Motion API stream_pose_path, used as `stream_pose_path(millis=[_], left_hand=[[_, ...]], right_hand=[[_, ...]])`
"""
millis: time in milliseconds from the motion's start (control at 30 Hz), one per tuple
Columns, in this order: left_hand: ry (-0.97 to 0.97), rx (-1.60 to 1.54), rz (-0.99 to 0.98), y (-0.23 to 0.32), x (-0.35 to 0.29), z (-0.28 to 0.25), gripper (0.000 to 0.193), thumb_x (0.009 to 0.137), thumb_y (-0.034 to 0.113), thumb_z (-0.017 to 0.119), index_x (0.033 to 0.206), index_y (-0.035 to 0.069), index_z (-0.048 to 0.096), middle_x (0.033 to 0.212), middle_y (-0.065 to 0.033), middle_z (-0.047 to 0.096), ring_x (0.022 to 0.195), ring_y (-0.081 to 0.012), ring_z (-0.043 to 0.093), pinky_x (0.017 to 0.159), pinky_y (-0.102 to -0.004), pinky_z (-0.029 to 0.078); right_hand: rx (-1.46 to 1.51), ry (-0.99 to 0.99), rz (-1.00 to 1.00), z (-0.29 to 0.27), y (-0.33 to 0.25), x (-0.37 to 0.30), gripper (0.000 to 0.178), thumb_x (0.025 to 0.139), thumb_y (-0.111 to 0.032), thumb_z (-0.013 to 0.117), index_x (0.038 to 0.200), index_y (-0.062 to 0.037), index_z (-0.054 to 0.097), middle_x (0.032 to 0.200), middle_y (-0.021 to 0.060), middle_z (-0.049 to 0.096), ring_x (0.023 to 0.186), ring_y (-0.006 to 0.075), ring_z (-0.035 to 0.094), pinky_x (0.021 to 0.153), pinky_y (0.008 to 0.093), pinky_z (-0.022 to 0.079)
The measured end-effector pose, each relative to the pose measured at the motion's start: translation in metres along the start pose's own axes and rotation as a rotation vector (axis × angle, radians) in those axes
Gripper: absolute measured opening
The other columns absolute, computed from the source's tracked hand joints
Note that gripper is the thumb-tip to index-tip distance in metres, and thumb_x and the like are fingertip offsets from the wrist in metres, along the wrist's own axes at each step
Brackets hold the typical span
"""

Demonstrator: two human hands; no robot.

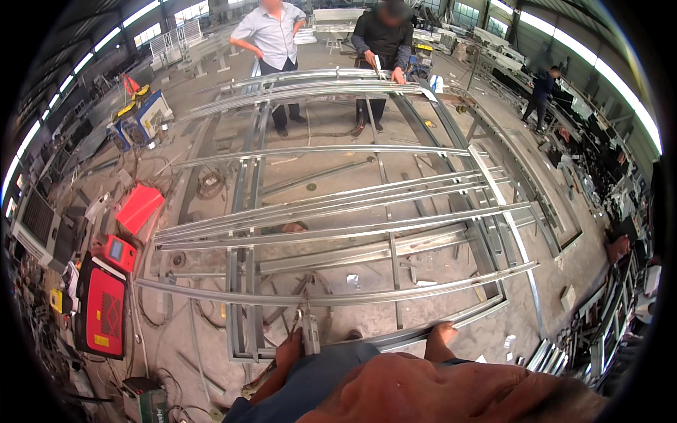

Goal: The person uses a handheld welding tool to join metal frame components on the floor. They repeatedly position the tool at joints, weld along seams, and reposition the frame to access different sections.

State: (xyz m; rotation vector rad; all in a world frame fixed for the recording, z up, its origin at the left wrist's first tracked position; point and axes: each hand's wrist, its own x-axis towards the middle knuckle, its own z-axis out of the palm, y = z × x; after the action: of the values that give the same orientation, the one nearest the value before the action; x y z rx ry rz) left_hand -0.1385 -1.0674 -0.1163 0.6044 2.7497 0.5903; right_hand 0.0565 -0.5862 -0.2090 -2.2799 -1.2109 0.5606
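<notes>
my left grip (289,350) is wrapped about the body of a grey handheld tool (310,333); its long axis runs away from me, its front end aimed forward at the nearest cross bar (226,296). whether that tip touches the bar, i cannot tell. my right grip (441,333) rests on the near end bar (481,311) of the metal frame (250,326), well to the right of the tool; whether its fingers close around the bar, i cannot tell. my own body covers the lower edge, hiding most of both forearms and part of the end bar.

the frame stretches ahead of both grips, its side rails running away from me, its loose-looking cross bars lying left to right, some slanted. left of my left grip stands a red machine (102,310), its surroundings crowded and dim.

beyond the bars, at the far end, a person in a light shirt (271,32), head cut off by the upper edge, stands left of a person in dark clothing (384,42), whose hands are at the frame.
</notes>
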Motion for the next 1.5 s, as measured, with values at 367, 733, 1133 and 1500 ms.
stream_pose_path(millis=[367, 733, 1133, 1500], left_hand=[[-0.007, -0.057, 0.029, -0.019, -0.004, 0.012, 0.044, 0.099, 0.025, 0.047, 0.143, 0.025, 0.045, 0.134, -0.0135, 0.062, 0.1, -0.0417, 0.067, 0.084, -0.051, 0.053], [-0.061, -0.097, 0.02, 0.048, -0.013, -0.06, 0.049, 0.096, 0.021, 0.046, 0.143, 0.01, 0.044, 0.124, -0.0203, 0.063, 0.102, -0.0417, 0.066, 0.083, -0.0536, 0.053], [-0.046, -0.193, 0.073, 0.014, 0.014, 0.0, 0.046, 0.095, 0.018, 0.048, 0.141, 0.013, 0.045, 0.128, -0.0182, 0.062, 0.103, -0.0434, 0.065, 0.083, -0.0548, 0.053], [0.031, -0.074, 0.062, 0.015, -0.002, -0.018, 0.051, 0.091, 0.014, 0.054, 0.142, 0.014, 0.048, 0.126, -0.0193, 0.064, 0.096, -0.0435, 0.068, 0.077, -0.0537, 0.055]], right_hand=[[0.043, -0.075, 0.043, -0.004, -0.01, -0.01, 0.052, 0.102, -0.045, 0.044, 0.117, 0.0047, 0.05, 0.098, 0.0313, 0.066, 0.09, 0.0502, 0.066, 0.079, 0.0586, 0.052], [-0.054, 0.1, -0.281, 0.028, 0.007, -0.004, 0.053, 0.102, -0.046, 0.044, 0.108, 0.005, 0.053, 0.09, 0.0287, 0.067, 0.081, 0.047, 0.068, 0.071, 0.058, 0.053], [-0.084, 0.105, -0.232, 0.031, 0.021, 0.043, 0.053, 0.101, -0.047, 0.045, 0.102, 0.0047, 0.056, 0.087, 0.0264, 0.068, 0.077, 0.0451, 0.068, 0.067, 0.0567, 0.054], [-0.001, -0.079, 0.102, -0.013, -0.016, -0.007, 0.052, 0.101, -0.045, 0.046, 0.119, 0.0036, 0.05, 0.111, 0.033, 0.065, 0.104, 0.0489, 0.063, 0.091, 0.0568, 0.048]])
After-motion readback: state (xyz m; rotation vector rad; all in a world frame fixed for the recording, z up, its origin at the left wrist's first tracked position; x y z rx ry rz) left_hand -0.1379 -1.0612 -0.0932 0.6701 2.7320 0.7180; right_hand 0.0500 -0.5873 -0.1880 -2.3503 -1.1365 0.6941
